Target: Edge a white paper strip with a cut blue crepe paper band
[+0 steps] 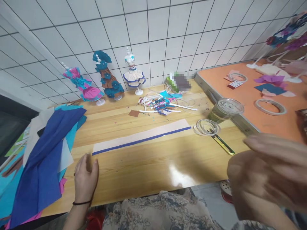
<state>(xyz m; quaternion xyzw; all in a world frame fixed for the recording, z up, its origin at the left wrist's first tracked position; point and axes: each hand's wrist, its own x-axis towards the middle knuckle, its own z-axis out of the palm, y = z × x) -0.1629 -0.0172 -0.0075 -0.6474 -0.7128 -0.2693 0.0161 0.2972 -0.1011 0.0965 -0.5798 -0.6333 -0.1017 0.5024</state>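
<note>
My left hand (84, 175) lies on the wooden table, thumb apart from the fingers and nothing held. Just beyond its fingertips is the left end of a long pale paper strip (141, 136) with a dark blue edge along its near side. My right hand (266, 175) is raised at the right, close to the camera and smeared by motion, so whether it holds anything cannot be made out. Nearest to it on the table is a yellow-and-black utility knife (223, 144). Rolls of narrow tape (206, 127) lie by the knife's far end.
Folded blue crepe paper (48, 153) covers the table's left side. Three small dress forms in paper gowns (134, 76) stand by the tiled wall. Paper scraps (163, 103) are heaped mid-table, near a lidded plastic cup (226, 108). An orange tabletop (223, 75) adjoins at right.
</note>
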